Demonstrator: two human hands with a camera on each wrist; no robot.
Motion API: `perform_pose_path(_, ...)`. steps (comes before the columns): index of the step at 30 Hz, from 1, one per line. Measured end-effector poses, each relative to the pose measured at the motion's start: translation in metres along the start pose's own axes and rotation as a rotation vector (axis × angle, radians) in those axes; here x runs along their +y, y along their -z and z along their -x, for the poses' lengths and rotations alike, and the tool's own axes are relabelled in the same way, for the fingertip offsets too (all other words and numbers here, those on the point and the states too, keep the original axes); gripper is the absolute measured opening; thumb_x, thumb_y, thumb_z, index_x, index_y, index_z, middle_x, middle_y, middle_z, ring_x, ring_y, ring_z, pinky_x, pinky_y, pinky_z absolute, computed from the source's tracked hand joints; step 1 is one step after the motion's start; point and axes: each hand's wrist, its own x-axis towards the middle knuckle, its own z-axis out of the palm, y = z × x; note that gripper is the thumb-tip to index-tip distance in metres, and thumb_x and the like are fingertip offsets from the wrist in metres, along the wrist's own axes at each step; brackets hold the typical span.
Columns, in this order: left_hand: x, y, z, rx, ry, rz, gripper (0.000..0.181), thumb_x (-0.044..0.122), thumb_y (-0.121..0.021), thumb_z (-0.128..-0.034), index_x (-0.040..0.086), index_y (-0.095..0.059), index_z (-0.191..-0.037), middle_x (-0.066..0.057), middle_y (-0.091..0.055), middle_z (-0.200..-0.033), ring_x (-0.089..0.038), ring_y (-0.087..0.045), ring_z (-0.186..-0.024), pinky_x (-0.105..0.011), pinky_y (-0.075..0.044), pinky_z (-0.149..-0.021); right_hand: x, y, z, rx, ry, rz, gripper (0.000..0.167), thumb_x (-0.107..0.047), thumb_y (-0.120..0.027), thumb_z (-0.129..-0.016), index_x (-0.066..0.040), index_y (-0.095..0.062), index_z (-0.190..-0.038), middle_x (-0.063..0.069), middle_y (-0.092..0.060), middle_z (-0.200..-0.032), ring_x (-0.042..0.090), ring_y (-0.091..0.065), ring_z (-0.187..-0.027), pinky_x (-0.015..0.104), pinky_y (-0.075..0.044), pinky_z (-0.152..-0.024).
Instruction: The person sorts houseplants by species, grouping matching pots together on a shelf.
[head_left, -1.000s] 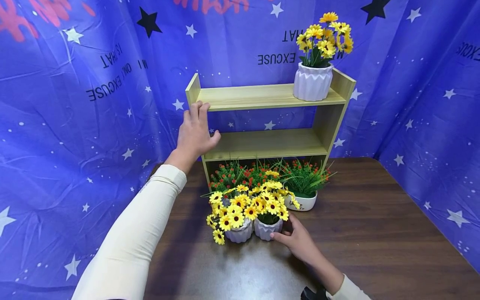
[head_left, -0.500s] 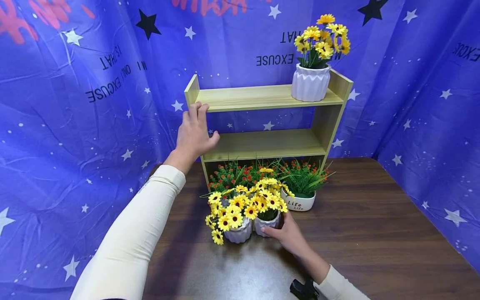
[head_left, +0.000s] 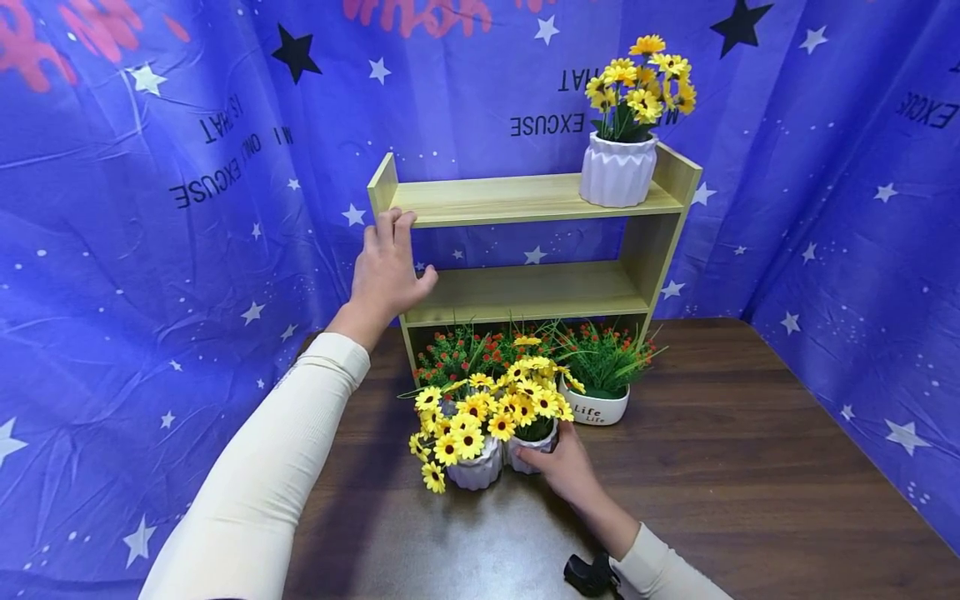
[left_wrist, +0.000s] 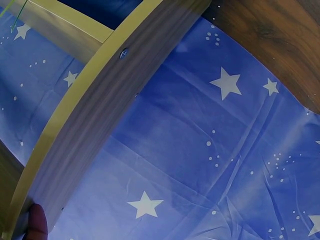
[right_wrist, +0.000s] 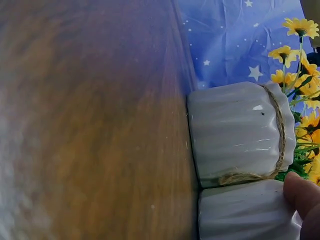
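Observation:
In the head view my left hand (head_left: 388, 267) holds the upper left corner of a light wooden shelf (head_left: 525, 292), with the thumb at the inner side. One fingertip (left_wrist: 37, 224) shows against the outer side panel in the left wrist view. Low at the front, my right hand (head_left: 573, 471) grips a ribbed white pot (head_left: 522, 460) of yellow flowers from its right side. Its thumb (right_wrist: 301, 195) lies near the pot's rim; the other fingers are mostly hidden. A matching flower pot (head_left: 477, 471), twine-tied in the right wrist view, stands close beside it on the table.
A third yellow-flowered pot (head_left: 617, 171) stands at the right end of the top board. Red-berried green plants fill the bottom level, one in a white oval planter (head_left: 600, 410) lettered "Life". Blue star-patterned curtains (head_left: 187, 317) enclose the dark wooden table (head_left: 750, 467).
My right hand has moved slightly left and closed around the right-hand pot, its thumb now across the front. The left hand keeps its hold on the shelf.

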Motion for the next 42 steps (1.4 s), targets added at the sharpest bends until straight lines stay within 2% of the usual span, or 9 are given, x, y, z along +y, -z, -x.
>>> perform_pose_path(5,0.000,0.000,-0.001,0.003,0.003,-0.001,0.079,0.033,-0.070,-0.0796,0.006,-0.029,-0.141,-0.019,-0.028,-0.142,-0.046,-0.047,-0.105,-0.052,-0.055,-0.065,-0.002,0.001,0.001,0.045,-0.038,-0.047,0.088,-0.015,-0.087,-0.071,0.009,-0.036,-0.139,0.030,-0.051,-0.134,0.041,-0.050,-0.123,0.051,-0.037,-0.107)
perform_pose_path(13,-0.002,0.000,-0.001,-0.010,0.012,-0.005,0.079,0.033,-0.070,-0.0800,0.007,-0.029,-0.141,-0.019,-0.027,-0.142,-0.046,-0.047,-0.106,-0.052,-0.055,-0.065,-0.003,0.007,0.004,0.146,-0.071,-0.165,0.080,-0.007,-0.084,-0.073,0.010,-0.037,-0.136,0.030,-0.049,-0.136,0.040,-0.046,-0.127,0.050,-0.034,-0.108)
perform_pose_path(16,-0.003,0.000,0.000,-0.008,0.011,-0.004,0.079,0.033,-0.070,-0.0800,0.007,-0.028,-0.141,-0.019,-0.027,-0.142,-0.047,-0.046,-0.106,-0.053,-0.055,-0.065,-0.007,0.009,0.006,0.161,-0.045,-0.187,0.078,-0.005,-0.085,-0.073,0.009,-0.040,-0.136,0.029,-0.051,-0.135,0.038,-0.048,-0.127,0.048,-0.036,-0.107)
perform_pose_path(20,-0.003,0.001,0.000,-0.005,0.014,-0.005,0.079,0.033,-0.070,-0.0799,0.007,-0.029,-0.141,-0.019,-0.028,-0.142,-0.047,-0.047,-0.106,-0.053,-0.055,-0.065,-0.016,0.012,0.009,0.173,0.004,-0.219,0.074,-0.004,-0.085,-0.074,0.006,-0.044,-0.134,0.024,-0.055,-0.132,0.033,-0.052,-0.122,0.038,-0.043,-0.102)
perform_pose_path(25,-0.004,0.001,-0.001,-0.014,0.022,-0.005,0.079,0.033,-0.070,-0.0801,0.007,-0.028,-0.142,-0.019,-0.027,-0.142,-0.047,-0.046,-0.107,-0.052,-0.055,-0.066,-0.032,0.016,0.011,0.222,0.070,-0.207,0.069,-0.005,-0.086,-0.073,0.001,-0.050,-0.131,0.017,-0.059,-0.129,0.026,-0.056,-0.115,0.027,-0.047,-0.093)
perform_pose_path(31,-0.004,0.002,-0.002,-0.014,0.026,-0.002,0.079,0.033,-0.071,-0.0801,0.007,-0.029,-0.142,-0.019,-0.027,-0.143,-0.046,-0.046,-0.108,-0.052,-0.055,-0.067,-0.053,0.021,0.007,0.288,0.146,-0.231,0.066,-0.003,-0.085,-0.074,-0.001,-0.052,-0.130,0.014,-0.061,-0.127,0.025,-0.058,-0.110,0.024,-0.050,-0.085)
perform_pose_path(37,-0.003,0.001,0.000,-0.010,0.023,0.007,0.080,0.033,-0.071,-0.0796,0.007,-0.029,-0.142,-0.018,-0.027,-0.143,-0.046,-0.047,-0.107,-0.053,-0.055,-0.066,-0.072,0.031,-0.001,0.327,0.149,-0.255,0.067,-0.005,-0.086,-0.074,0.000,-0.051,-0.131,0.012,-0.060,-0.125,0.022,-0.056,-0.112,0.020,-0.049,-0.085)
perform_pose_path(42,0.000,-0.001,0.000,0.012,0.005,0.006,0.079,0.033,-0.071,-0.0790,0.007,-0.030,-0.141,-0.018,-0.028,-0.143,-0.047,-0.047,-0.105,-0.054,-0.054,-0.064,-0.090,0.041,-0.008,0.353,0.202,-0.279,0.066,-0.005,-0.086,-0.075,0.000,-0.052,-0.131,0.009,-0.061,-0.125,0.018,-0.055,-0.112,0.020,-0.049,-0.087)
